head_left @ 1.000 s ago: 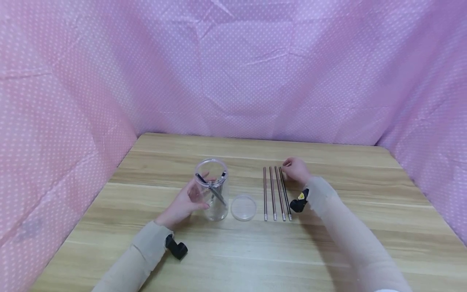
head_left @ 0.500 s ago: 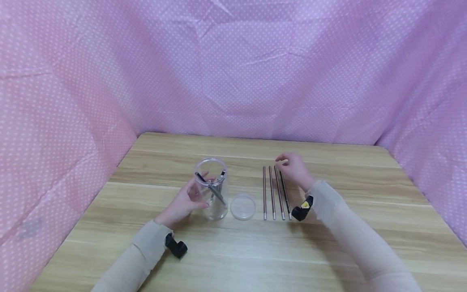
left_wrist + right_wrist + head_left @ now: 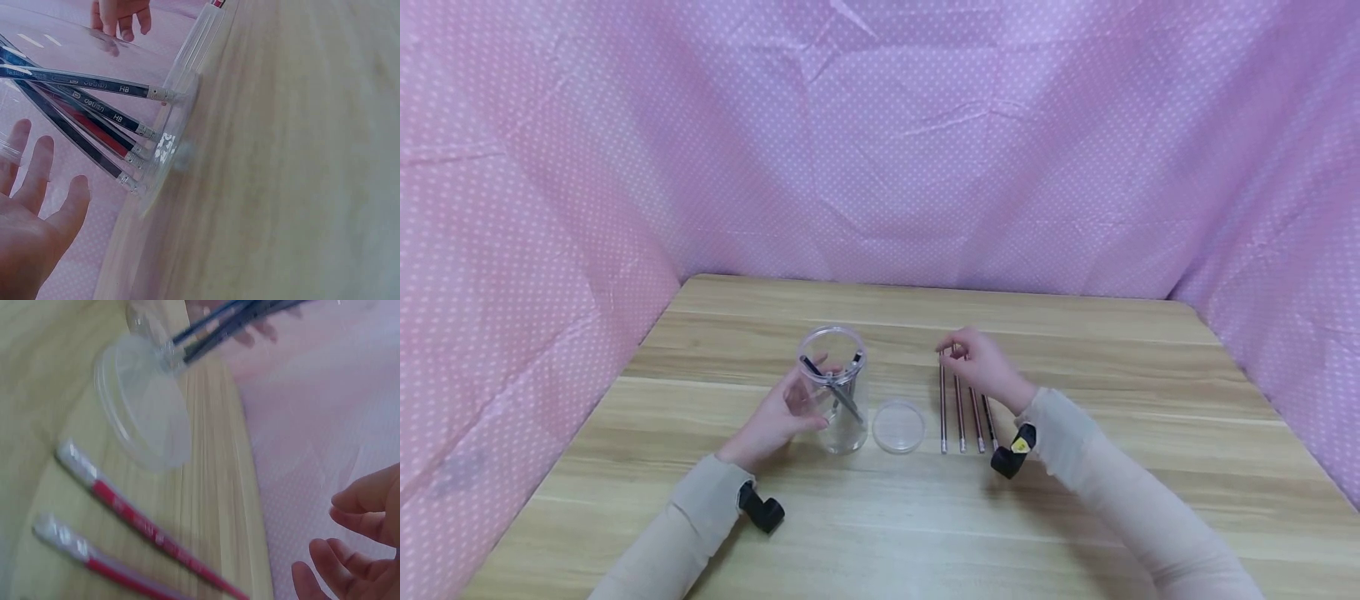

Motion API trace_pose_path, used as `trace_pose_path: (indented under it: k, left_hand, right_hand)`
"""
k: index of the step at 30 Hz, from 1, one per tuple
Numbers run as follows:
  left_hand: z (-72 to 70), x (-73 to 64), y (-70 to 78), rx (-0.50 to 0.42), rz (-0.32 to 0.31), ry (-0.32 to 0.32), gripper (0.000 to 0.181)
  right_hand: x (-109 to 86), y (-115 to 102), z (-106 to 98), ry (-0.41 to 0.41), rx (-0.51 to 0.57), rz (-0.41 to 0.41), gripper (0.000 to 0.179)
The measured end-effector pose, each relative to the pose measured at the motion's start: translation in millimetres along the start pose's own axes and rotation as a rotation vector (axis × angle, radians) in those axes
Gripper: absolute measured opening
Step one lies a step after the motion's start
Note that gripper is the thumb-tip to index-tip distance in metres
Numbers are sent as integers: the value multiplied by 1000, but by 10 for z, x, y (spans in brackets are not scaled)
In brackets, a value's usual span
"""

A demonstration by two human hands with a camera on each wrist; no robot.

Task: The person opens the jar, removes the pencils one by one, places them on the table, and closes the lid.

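- Pink dotted cloth (image 3: 880,150) walls in a pale wood-grain counter (image 3: 1075,517).
- Left hand (image 3: 775,417) rests straight-fingered against the clear round jar (image 3: 835,392), which holds dark pencils.
- Right hand (image 3: 981,367) has moved left since a second ago; it now hovers over the far ends of four red pencils (image 3: 961,408), fingers loosely curled, holding nothing.
- Round clear lid (image 3: 898,426) lies flat between jar and pencils.

Clear glossy plastic jar (image 3: 833,390) — wood-grain table (image 3: 1075,508).
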State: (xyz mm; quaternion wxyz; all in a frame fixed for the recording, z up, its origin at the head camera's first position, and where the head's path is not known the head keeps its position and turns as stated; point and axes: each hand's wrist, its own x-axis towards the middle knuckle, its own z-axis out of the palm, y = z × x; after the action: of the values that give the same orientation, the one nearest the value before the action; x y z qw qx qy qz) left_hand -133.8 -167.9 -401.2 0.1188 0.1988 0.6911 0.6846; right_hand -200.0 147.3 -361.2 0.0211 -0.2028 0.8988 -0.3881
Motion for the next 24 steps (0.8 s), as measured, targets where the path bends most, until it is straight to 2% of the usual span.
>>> trace_pose_path:
  k: [10, 14, 24]
  left_hand:
    - [-18, -8, -19, 17, 51, -15, 93]
    - [-19, -6, -17, 27, 41, -8, 92]
    - [-24, 3, -26, -15, 85, -37, 92]
  right_hand:
    - [-66, -361, 110, -56, 71, -177, 14]
    - [-83, -520, 120, -56, 99, -235, 14]
    - [-119, -854, 133, 16, 88, -457, 26]
